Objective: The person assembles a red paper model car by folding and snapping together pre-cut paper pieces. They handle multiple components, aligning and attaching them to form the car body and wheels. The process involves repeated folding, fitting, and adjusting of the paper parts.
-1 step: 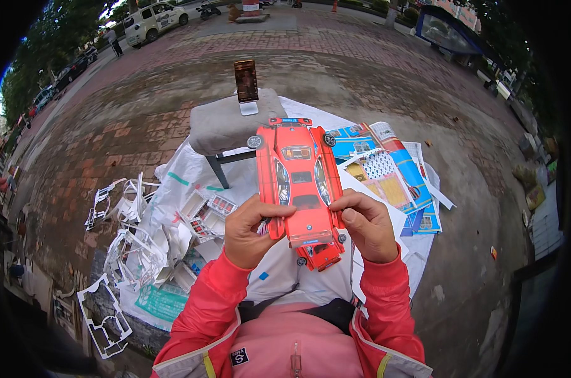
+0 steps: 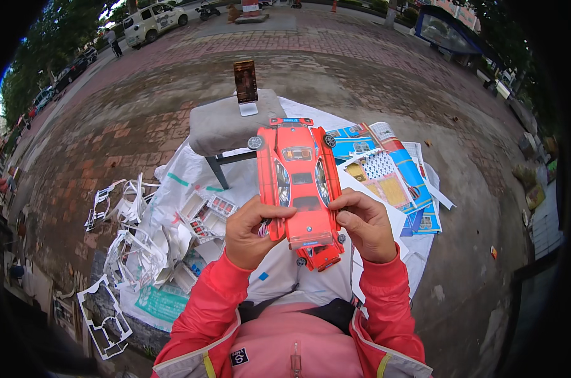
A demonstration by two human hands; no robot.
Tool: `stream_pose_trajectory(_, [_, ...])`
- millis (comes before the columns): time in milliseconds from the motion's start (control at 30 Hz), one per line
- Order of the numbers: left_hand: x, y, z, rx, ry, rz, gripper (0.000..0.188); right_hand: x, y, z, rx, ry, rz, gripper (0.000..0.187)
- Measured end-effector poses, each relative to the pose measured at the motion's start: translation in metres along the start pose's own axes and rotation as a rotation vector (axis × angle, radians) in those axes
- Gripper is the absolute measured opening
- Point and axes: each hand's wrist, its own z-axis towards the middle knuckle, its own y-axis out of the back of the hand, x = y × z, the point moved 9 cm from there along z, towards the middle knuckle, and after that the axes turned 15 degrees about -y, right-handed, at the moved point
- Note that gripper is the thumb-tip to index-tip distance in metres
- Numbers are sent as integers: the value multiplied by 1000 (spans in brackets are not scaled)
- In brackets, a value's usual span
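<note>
Gripped by both flanks, above the lap

Holding a red model car up in the air over the lap, clear of the white sheet spread on the paving. Clamped on one flank with the left hand, thumb laid over the top, fingers mostly hidden beneath; clamped on the other with the right hand, thumb and forefinger pinching the edge. Probably held from opposite sides to keep it level and spare the wheels. Note a smaller red wheeled piece below the near end; joined or separate, hard to tell.

See a phone upright on a white stand near the right edge of a grey stool, likely propped for easy viewing. Find the stool itself at the far edge of the sheet. Toward the sheet's right edge, see blue printed sheets overlapping a pale patterned one, perhaps laid there within the right hand's reach. Toward its left edge, see cut white frames heaped and spilling past, seemingly pushed aside; beyond the near left corner, one flat frame apart from the heap.

For containers, look to an open white tray-like box between heap and stool, apparently divided inside and holding red-and-white pieces too small to name
</note>
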Motion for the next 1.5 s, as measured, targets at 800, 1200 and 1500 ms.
stream_pose_trajectory(800, [-3, -8, -5, 32, -23, -50, 39, 9, -8, -17, -166, 369, -270, 31])
stream_pose_trajectory(1200, [3, -10, -4, -49, 21, -47, 37, 11, -11, -16, -325, 382, -404, 28])
stream_pose_trajectory(1500, [-7, -7, -1, 18, -21, -102, 36, 18, -15, -26, -352, 495, -541, 29])
